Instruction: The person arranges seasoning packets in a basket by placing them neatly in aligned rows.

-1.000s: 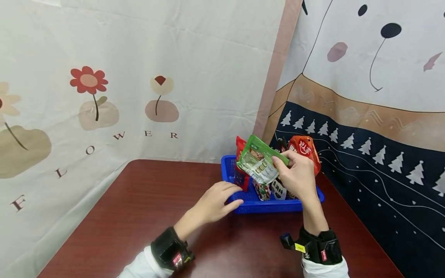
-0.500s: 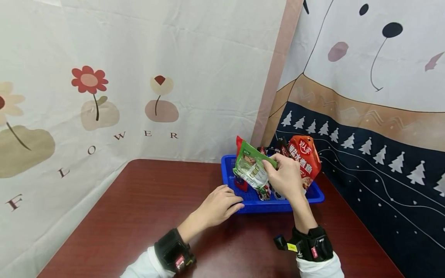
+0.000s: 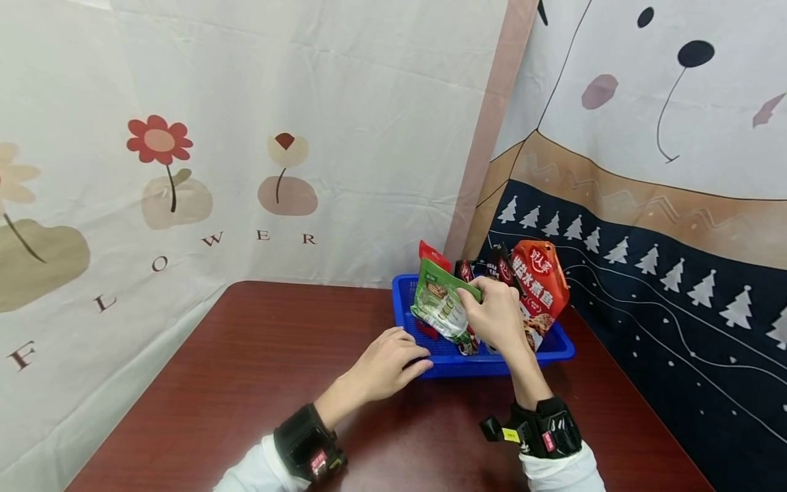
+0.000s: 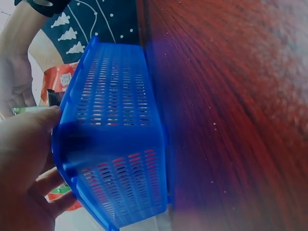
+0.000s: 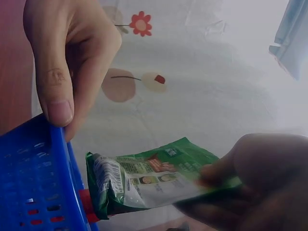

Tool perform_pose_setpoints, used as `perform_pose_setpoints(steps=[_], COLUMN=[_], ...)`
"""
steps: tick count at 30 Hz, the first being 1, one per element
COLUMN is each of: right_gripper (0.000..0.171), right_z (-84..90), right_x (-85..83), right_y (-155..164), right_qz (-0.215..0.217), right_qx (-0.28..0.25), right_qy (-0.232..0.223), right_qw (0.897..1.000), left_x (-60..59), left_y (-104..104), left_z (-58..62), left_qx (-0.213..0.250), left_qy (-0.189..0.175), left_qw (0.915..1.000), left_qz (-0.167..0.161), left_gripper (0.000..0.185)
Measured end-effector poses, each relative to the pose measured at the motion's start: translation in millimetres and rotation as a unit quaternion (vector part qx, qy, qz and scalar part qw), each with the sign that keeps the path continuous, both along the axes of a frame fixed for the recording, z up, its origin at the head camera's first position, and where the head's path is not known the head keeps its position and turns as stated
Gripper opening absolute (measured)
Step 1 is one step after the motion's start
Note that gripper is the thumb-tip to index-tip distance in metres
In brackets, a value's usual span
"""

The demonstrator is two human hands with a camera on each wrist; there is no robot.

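Note:
My right hand pinches a green and clear plastic food packet by its upper right corner. The packet hangs tilted over the left part of a blue plastic basket. In the right wrist view, the packet shows a barcode and small food pictures, its lower end just above the basket rim. My left hand holds the basket's near left corner, the thumb on the outer side of the rim and the fingers over it. The left wrist view shows that hand at the perforated basket wall.
Inside the basket stand a red packet at the left, dark packets in the middle, and a large red-orange pouch at the right. The basket sits on a brown wooden table, near fabric-covered walls.
My right hand has moved left and down, lowering the green packet into the left side of the basket and uncovering the red-orange pouch. The left hand has barely moved.

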State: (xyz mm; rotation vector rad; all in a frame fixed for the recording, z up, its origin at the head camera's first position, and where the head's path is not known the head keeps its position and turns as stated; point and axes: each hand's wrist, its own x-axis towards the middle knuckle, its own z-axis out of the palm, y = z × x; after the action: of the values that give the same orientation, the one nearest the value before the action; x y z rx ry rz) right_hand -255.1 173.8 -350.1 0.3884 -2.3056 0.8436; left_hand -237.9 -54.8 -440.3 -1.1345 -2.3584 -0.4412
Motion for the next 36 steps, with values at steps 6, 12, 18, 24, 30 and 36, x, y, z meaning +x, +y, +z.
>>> perform_pose_setpoints(steps=[6, 12, 18, 24, 30, 36], right_gripper=[0.017, 0.013, 0.013, 0.013, 0.014, 0.020], right_z=[3.2, 5.7, 7.1, 7.4, 6.3, 6.9], right_x=[2.3, 3.3, 3.4, 1.7, 1.6, 5.3], right_y=[3.2, 4.7, 4.8, 4.0, 3.2, -0.9], right_qz=[0.028, 0.103, 0.190, 0.225, 0.231, 0.212], right_qx=[-0.020, -0.040, -0.074, -0.097, -0.105, -0.117], right_qy=[-0.031, -0.059, -0.100, -0.126, -0.129, -0.116], right_qw=[0.999, 0.992, 0.974, 0.961, 0.959, 0.963], left_x=[-7.3, -14.0, -13.9, -12.9, -10.8, -7.6], left_y=[-4.1, -9.0, -13.4, -14.6, -14.0, -14.9], left_z=[-0.7, 4.9, 12.9, 16.5, 18.7, 25.5], left_qx=[0.157, 0.335, 0.409, 0.433, 0.453, 0.464], left_qy=[-0.036, -0.097, -0.261, -0.325, -0.312, -0.246], left_qw=[0.9869, 0.9357, 0.8735, 0.8406, 0.8348, 0.8512], left_qz=[0.007, 0.053, 0.035, -0.021, -0.027, 0.007], left_gripper=[0.017, 0.056, 0.068, 0.030, 0.023, 0.016])
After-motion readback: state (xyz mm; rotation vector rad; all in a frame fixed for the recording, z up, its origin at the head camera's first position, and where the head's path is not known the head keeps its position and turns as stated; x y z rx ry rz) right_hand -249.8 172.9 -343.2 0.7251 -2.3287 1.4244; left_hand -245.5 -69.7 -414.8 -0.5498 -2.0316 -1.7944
